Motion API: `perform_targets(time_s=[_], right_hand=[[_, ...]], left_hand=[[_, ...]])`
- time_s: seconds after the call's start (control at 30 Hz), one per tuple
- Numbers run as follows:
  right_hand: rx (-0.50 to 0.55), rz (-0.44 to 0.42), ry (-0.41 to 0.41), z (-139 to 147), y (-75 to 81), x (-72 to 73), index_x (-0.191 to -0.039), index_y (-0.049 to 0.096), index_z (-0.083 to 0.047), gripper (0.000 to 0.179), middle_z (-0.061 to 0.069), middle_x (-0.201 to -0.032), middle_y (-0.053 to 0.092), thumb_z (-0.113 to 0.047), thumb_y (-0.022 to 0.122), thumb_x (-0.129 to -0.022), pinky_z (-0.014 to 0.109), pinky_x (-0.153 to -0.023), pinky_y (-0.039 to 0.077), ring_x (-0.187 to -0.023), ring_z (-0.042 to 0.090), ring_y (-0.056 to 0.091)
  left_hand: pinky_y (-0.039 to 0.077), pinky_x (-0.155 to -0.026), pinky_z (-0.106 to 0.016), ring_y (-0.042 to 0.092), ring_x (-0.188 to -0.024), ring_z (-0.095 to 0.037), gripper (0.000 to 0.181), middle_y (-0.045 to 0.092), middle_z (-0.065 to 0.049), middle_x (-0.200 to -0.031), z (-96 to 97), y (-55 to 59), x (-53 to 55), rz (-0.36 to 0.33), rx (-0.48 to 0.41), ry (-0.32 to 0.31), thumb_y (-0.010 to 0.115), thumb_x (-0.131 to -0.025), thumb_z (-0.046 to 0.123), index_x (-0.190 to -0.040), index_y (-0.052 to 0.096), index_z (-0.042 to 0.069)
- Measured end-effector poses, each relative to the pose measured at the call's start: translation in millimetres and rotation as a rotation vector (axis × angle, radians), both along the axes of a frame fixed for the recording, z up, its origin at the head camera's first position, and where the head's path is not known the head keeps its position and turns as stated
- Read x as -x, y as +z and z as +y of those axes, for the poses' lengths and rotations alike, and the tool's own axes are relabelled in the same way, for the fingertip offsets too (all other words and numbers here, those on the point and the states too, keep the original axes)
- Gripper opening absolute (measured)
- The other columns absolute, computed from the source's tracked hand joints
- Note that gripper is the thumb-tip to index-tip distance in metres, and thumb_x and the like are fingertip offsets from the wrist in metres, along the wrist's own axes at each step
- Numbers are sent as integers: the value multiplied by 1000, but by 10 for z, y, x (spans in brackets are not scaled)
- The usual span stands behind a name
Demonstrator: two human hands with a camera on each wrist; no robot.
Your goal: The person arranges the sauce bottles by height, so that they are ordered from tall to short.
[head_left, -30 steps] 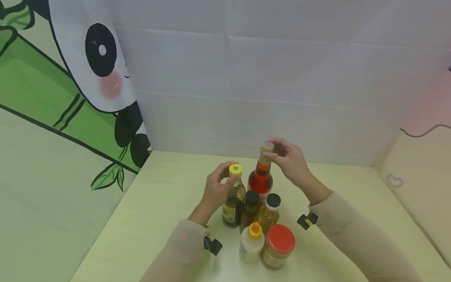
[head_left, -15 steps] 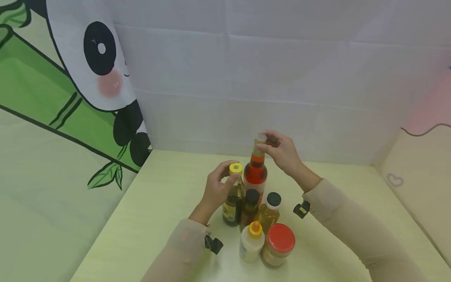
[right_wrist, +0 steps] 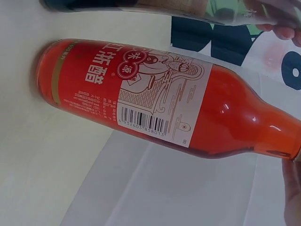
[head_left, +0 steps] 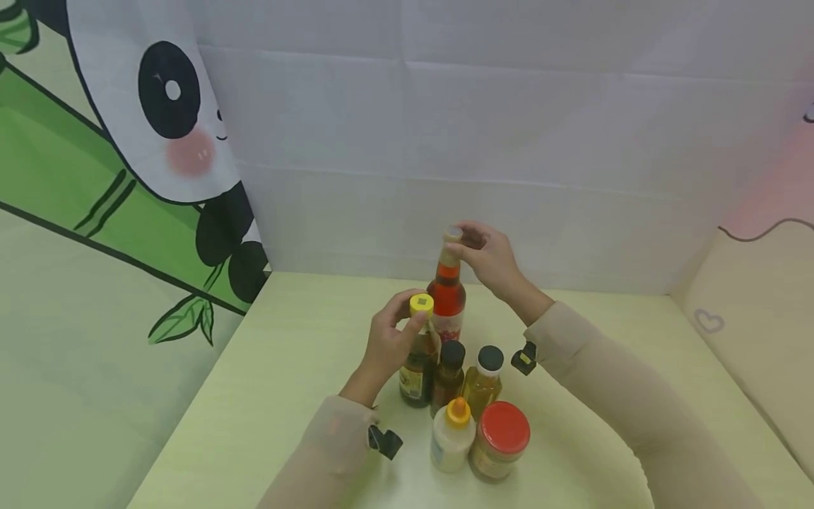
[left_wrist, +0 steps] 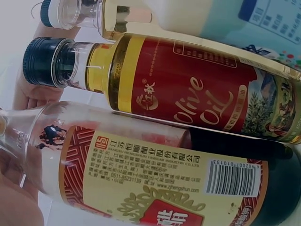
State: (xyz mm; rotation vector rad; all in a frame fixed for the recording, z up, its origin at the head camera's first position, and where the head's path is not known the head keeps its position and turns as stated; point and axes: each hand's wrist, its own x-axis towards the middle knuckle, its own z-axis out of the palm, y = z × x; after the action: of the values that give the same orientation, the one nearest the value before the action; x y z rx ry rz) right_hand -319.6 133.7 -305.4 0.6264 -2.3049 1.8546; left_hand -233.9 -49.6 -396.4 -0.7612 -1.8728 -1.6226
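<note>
My left hand (head_left: 389, 341) holds a dark vinegar bottle (head_left: 416, 375) by its neck, just under the yellow cap. In the left wrist view this vinegar bottle (left_wrist: 155, 174) shows a yellow and red label. My right hand (head_left: 492, 260) pinches the pale neck of a red vinegar bottle (head_left: 448, 297), upright behind the dark one. In the right wrist view the red vinegar bottle (right_wrist: 141, 99) is seen along its label, with the fingers at its neck. Next to the dark bottle stands an olive oil bottle (left_wrist: 178, 84) with a black cap.
A yellow-oil bottle (head_left: 483, 382) with a dark cap stands right of the olive oil. In front are a white squeeze bottle (head_left: 453, 442) with an orange tip and a red-lidded jar (head_left: 502, 438). A white cloth wall (head_left: 509, 141) rises behind the pale table (head_left: 305, 353).
My right hand has carried the red vinegar bottle leftward and toward the back, from behind the capped bottles to close behind the dark bottle. My left hand keeps its hold in about the same place.
</note>
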Motion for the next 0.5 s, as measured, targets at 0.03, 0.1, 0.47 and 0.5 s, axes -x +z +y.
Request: perform_targets(time_s=[0.03, 0.1, 0.47, 0.5], right_hand=[[-1, -3, -3, -20, -1, 15, -123, 60, 3, 38, 18, -114, 64, -9, 72, -89, 38, -92, 49, -104, 28, 62], [-1, -9, -6, -60, -12, 48, -124, 60, 3, 39, 18, -115, 63, -9, 72, -89, 38, -92, 49, -104, 28, 61], [18, -5, -35, -310, -54, 256, -122, 62, 2, 38, 17, -114, 65, -11, 74, -88, 36, -92, 49, -105, 27, 62], [16, -4, -36, -329, -51, 273, -122, 63, 2, 38, 17, -115, 65, -12, 74, -88, 36, -92, 49, -106, 27, 62]], left_hand=[[53, -80, -38, 63, -87, -24, 60, 66, -18, -102, -1, -3, -2, -6, -3, -2, 56, -96, 51, -118, 59, -5], [53, -81, -36, 63, -88, -23, 60, 66, -18, -103, -5, -10, -7, -19, -10, -7, 56, -95, 51, -118, 59, -4], [53, -79, -43, 62, -88, -27, 43, 64, -25, -99, -47, -21, -48, -33, 1, 4, 59, -99, 27, -117, 56, -12], [53, -79, -44, 62, -88, -28, 43, 64, -25, -99, -47, -21, -44, -32, -1, 3, 59, -99, 27, -117, 56, -12]])
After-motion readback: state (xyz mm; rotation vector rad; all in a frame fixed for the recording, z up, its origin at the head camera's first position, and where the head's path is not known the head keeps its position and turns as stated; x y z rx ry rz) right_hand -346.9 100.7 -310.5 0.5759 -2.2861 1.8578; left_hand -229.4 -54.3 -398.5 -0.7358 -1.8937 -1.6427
